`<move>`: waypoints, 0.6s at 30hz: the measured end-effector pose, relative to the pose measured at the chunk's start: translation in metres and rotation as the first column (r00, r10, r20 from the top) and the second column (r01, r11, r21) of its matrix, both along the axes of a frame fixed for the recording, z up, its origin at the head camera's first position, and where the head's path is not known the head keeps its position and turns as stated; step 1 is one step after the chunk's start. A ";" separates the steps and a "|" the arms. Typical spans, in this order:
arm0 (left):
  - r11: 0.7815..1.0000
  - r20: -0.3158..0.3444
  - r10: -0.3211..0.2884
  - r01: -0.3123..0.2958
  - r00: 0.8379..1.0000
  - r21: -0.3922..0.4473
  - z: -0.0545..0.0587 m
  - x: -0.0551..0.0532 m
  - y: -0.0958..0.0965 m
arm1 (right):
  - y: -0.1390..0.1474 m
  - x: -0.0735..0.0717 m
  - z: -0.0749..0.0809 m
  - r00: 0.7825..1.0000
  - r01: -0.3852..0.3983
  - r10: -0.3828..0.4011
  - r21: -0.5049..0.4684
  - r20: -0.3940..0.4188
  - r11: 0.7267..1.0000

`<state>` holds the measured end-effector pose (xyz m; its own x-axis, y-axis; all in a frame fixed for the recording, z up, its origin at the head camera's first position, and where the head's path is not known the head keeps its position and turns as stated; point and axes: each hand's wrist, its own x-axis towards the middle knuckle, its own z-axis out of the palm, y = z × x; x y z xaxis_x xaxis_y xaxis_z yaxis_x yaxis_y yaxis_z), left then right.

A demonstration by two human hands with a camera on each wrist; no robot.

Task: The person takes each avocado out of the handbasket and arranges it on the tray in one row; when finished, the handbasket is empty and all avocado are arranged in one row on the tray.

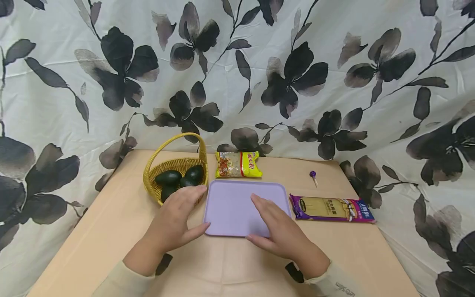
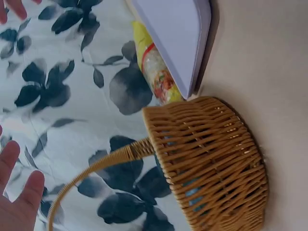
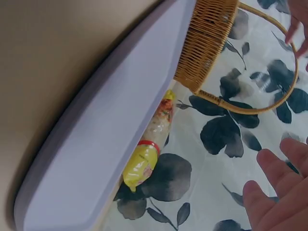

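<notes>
A lavender tray (image 1: pixel 237 208) lies flat on the table between two bare hands. My left hand (image 1: pixel 174 218), fingers extended, is over the tray's left side near the wicker basket (image 1: pixel 150 181). Dark green avocados (image 1: pixel 168 177) sit inside that basket, whose handle arches up. Over the tray's right part hovers my right hand (image 1: pixel 278 229), its fingers also straight and holding nothing. In the left wrist view, fingers (image 2: pixel 29 192) show apart from the basket (image 2: pixel 207 163). The right wrist view has fingers (image 3: pixel 274 168) away from the tray (image 3: pixel 106 125).
A yellow food packet (image 1: pixel 237 164) lies behind the tray. To the right are a purple pasta package (image 1: pixel 332 209) and a purple-headed lollipop (image 1: pixel 313 175). Floral cloth (image 1: pixel 237 82) hangs behind the tan table (image 1: pixel 122 210).
</notes>
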<state>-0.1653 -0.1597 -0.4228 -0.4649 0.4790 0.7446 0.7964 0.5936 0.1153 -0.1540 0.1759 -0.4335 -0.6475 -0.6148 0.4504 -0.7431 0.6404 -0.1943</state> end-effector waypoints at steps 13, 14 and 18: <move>0.986 0.029 0.074 -0.077 0.997 0.147 0.000 -0.008 -0.016 | -0.016 -0.009 0.002 0.990 0.045 -0.026 -0.135 0.142 0.990; 0.984 0.031 0.085 -0.089 0.996 0.153 0.000 -0.008 -0.017 | -0.017 -0.010 0.002 0.988 0.049 -0.027 -0.145 0.150 0.988; 0.977 0.035 0.130 -0.134 0.991 0.167 0.004 -0.008 -0.022 | -0.023 -0.015 0.004 0.986 0.054 -0.023 -0.184 0.165 0.981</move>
<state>-0.1738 -0.1818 -0.4193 -0.5342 0.2805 0.7974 0.7080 0.6639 0.2408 -0.1690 0.1533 -0.4295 -0.7426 -0.5025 0.4429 -0.6676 0.6086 -0.4289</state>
